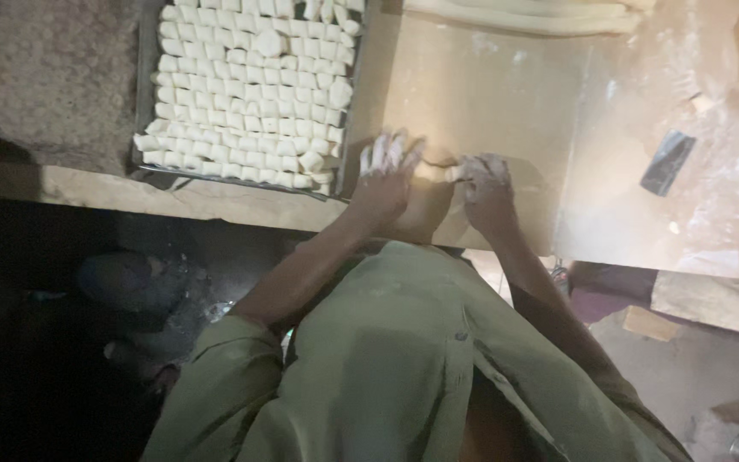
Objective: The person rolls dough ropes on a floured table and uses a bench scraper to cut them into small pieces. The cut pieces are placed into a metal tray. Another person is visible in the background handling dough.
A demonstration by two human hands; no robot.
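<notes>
Nearest the camera, a green shirt (404,368) fills the lower view. Beyond it, the left hand (384,175) lies flat, floured fingers spread, pressing on a small dough piece (434,171) at the near edge of the floured table (558,111). The right hand (487,181) pinches the same piece's other end. Further off to the left, a metal tray (143,94) holds rows of cut dough squares (250,94). A dark scraper (667,162) lies to the right; long dough strips (523,17) lie at the far edge.
</notes>
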